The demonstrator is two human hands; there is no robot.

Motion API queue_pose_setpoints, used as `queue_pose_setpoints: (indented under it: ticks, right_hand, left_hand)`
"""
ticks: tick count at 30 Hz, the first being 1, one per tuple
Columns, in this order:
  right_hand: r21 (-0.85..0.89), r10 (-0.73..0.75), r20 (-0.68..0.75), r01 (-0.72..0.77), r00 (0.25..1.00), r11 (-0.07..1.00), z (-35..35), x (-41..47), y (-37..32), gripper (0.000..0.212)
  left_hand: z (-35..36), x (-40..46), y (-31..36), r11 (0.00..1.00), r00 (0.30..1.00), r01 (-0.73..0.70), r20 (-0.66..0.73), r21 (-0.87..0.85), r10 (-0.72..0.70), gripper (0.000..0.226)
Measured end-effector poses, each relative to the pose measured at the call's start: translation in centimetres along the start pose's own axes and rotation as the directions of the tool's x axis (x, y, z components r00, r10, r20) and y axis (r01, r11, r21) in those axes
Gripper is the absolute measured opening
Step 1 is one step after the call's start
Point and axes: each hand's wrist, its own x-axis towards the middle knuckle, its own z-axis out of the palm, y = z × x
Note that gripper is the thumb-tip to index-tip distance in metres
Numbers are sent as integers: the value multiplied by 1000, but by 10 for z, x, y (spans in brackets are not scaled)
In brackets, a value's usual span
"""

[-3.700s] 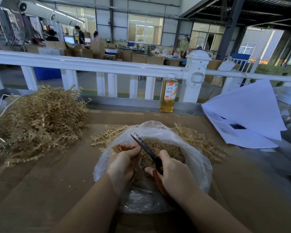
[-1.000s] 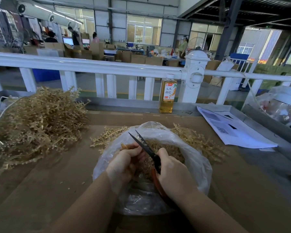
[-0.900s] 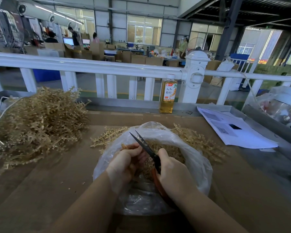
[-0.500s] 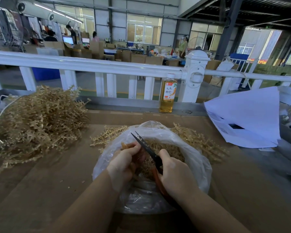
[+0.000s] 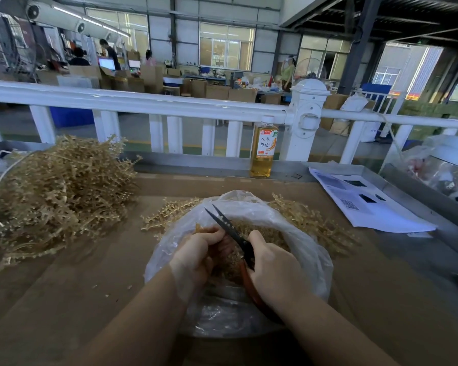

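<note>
Over the warehouse's cardboard counter (image 5: 64, 299), the right hand (image 5: 275, 268) had its fingers clamped on scissors (image 5: 224, 226); the left hand (image 5: 196, 257) pinched a sprig (image 5: 198, 228) beside the blades.

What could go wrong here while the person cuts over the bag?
1. The scissors blades pass right beside the left hand, which holds the golden sprig; a finger could get nicked.
2. Their tips point at the thin plastic bag rim and might tear it.
3. Cut bits may fly out; a few crumbs already lie on the cardboard.
</note>
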Motion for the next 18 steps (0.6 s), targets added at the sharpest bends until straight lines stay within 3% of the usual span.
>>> queue_pose_setpoints:
  ticks: [9,18]
  right_hand:
    - [-15,12,13,-12,1000,1000,2,-1,-1,21]
    - [27,46,1,-46,999,999,-5,-2,-7,24]
  left_hand:
    - [0,-1,-1,1000,1000,-11,5,-18,11,11]
    - [-1,-2,0,998,1000,0,29,68,-2,12]
